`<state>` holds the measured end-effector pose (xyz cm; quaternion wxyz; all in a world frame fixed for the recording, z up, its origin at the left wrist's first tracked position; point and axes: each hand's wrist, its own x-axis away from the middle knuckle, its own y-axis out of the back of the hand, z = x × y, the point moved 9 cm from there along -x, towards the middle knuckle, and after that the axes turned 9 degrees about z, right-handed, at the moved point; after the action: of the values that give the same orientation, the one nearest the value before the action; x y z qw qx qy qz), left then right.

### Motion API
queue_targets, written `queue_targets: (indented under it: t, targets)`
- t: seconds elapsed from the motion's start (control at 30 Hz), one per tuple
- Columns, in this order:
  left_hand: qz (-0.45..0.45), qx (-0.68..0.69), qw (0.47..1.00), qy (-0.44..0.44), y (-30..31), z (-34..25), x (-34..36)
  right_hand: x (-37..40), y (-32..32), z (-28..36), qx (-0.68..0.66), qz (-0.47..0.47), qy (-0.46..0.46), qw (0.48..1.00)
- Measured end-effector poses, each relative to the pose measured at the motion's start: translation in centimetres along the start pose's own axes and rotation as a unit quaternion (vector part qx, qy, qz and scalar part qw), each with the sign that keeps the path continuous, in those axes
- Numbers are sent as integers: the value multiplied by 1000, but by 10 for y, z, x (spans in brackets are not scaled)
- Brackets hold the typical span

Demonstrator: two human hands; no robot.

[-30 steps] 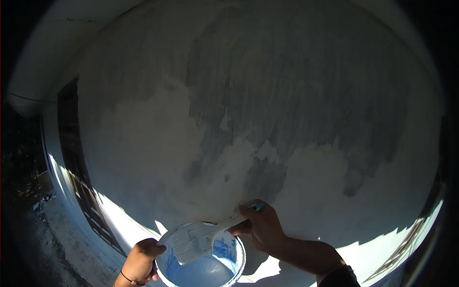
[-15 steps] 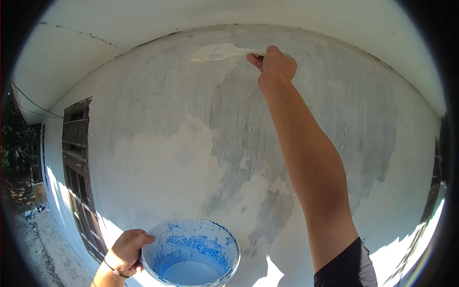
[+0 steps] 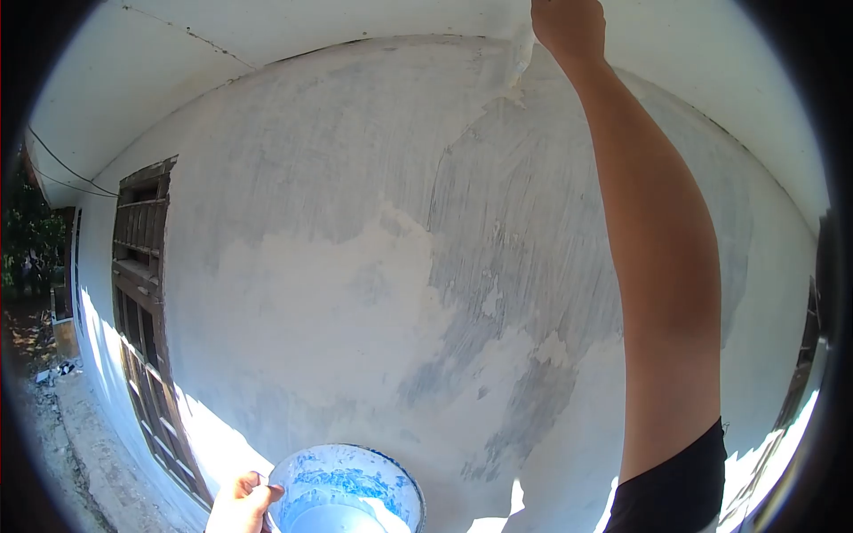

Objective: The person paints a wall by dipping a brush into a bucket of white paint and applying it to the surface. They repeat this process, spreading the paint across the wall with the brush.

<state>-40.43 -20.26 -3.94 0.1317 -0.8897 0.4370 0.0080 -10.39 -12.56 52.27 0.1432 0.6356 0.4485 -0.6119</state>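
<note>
At the top of the view my right hand (image 3: 570,34) is closed around a paintbrush (image 3: 522,62). The bristles point down against the upper wall, just under the ceiling, and the hand hides most of the handle. Low in the view, my left hand (image 3: 240,503) grips the rim of a paint bucket (image 3: 355,480), thumb over the edge. Blue smears coat the bucket's inside, and pale paint lies in the bottom. Facing me is a wall (image 3: 329,293) with white areas and grey, streaky, worn patches.
A wooden barred window (image 3: 140,258) is set in the wall at left, and another dark frame (image 3: 800,355) shows at the far right. The pale ceiling (image 3: 400,16) meets the wall close above. Rubble lies on the ground (image 3: 75,444) at lower left.
My right hand has moved up and right with the paintbrush, which turned from sideways to bristles down. The bucket and left hand sit lower in view.
</note>
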Motion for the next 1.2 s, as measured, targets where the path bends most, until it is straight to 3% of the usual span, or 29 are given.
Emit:
queue_targets:
  t: [0.03, 0.07, 0.1, 0.13, 0.17, 0.2, 0.27, 0.3, 0.33, 0.4, 0.53, 0.6, 0.63, 0.67, 0.7, 0.73, 0.8, 0.93, 0.97, 1.0, 1.03, 1.07, 1.1, 1.13, 1.17, 1.2]
  targets:
    - [26, 13, 1000, 13, -7, 2, 0, -3, 1, 18, 6, -45, 68, 997]
    - [46, 26, 998, 24, -9, 3, -1, 4, -40, 38, 34, -59, 207, 976]
    - [53, 48, 997, 23, -9, 7, -1, 11, -59, 56, 64, 94, 138, 984]
    - [49, 49, 997, 20, -9, 9, 5, 21, -80, 76, 99, 140, 173, 970]
    - [0, -65, 997, 30, -2, 9, 12, 39, -91, 94, 111, 131, 192, 966]
    - [-48, -180, 982, 40, 5, 8, 17, 52, -110, 108, 109, 196, 183, 957]
    - [-2, -171, 985, -37, 14, 16, 17, 70, -132, 138, 77, 206, 188, 957]
    - [-72, -225, 962, -135, 27, 19, 18, 78, -137, 151, 46, 203, 192, 959]
    - [-23, -120, 993, -6, 20, 24, 25, 83, -141, 163, 41, 192, 211, 957]
    - [-41, -47, 996, -69, 23, 28, 25, 85, -132, 178, 77, 170, 225, 956]
    - [-18, -26, 997, -66, 15, 22, 26, 57, -77, 136, -106, 32, 89, 990]
    - [-30, -113, 993, 20, 7, 9, 39, 44, -53, 81, -221, -35, -26, 974]
    - [-28, -112, 993, 24, 10, 18, 35, 40, -56, 49, -293, -14, -88, 952]
    - [-24, -173, 984, -28, 14, 23, 25, 45, -66, 18, -408, 39, -204, 889]
    - [-21, -232, 969, -81, 12, 23, 19, 50, -66, -1, -439, 68, -250, 860]
    - [-19, -230, 970, -80, 6, 24, 16, 50, -71, -20, -438, 70, -250, 861]
    - [42, 16, 991, -124, -10, 23, 13, 43, -69, -35, -300, 57, -146, 941]
    - [39, 3, 993, -112, -6, 35, 8, 31, -38, -26, -233, 83, -95, 964]
    - [48, -202, 970, -125, -12, 26, 11, 27, -15, 1, -183, 71, -36, 980]
    - [57, -397, 907, -132, -22, 20, 14, 26, -4, 24, -132, 57, 26, 989]
    - [56, -258, 962, -75, -27, 13, 22, 30, -4, 47, -117, 31, 115, 986]
    - [54, -258, 962, -73, -27, 10, 24, 40, -27, 65, -30, 101, 160, 982]
    - [62, -223, 973, -8, -27, 20, 24, 54, -44, 84, -56, 90, 211, 972]
    - [70, -187, 978, 56, -27, 32, 25, 75, -62, 113, -5, 190, 230, 954]
    - [70, -188, 978, 56, -26, 42, 24, 100, -81, 137, 3, 247, 268, 931]
    - [47, -260, 962, -64, -23, 39, 20, 129, -102, 159, -13, 298, 305, 905]
